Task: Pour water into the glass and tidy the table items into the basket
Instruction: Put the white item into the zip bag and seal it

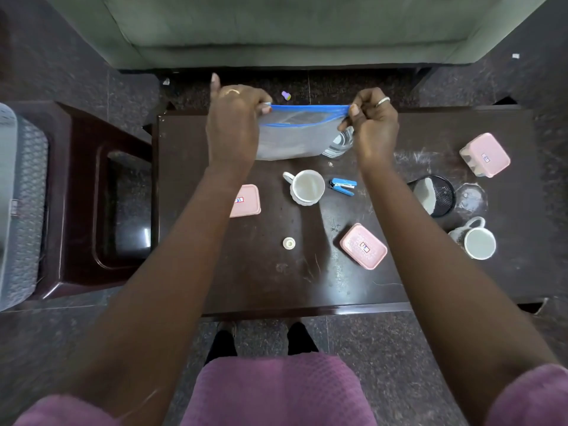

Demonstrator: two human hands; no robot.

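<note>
Both hands hold a clear zip bag (295, 136) with a blue seal above the far side of the dark table (270, 284). My left hand (233, 127) pinches the bag's left top corner and my right hand (373, 124) pinches the right one. A clear glass (339, 146) stands partly hidden behind the bag. On the table lie a white mug (307, 187), a blue stapler (342, 186), three pink lidded boxes (246, 200) (363, 245) (485, 154), a small white cap (289, 243), a second mug (478, 241) and a black mesh cup (435, 195). The grey basket (21, 204) sits at the far left.
A dark stool (89, 192) stands between the basket and the table. A green sofa (292, 29) lies beyond the table. A small purple object (286, 95) rests on the floor past the table's far edge. A clear round lid (470, 196) lies by the mesh cup.
</note>
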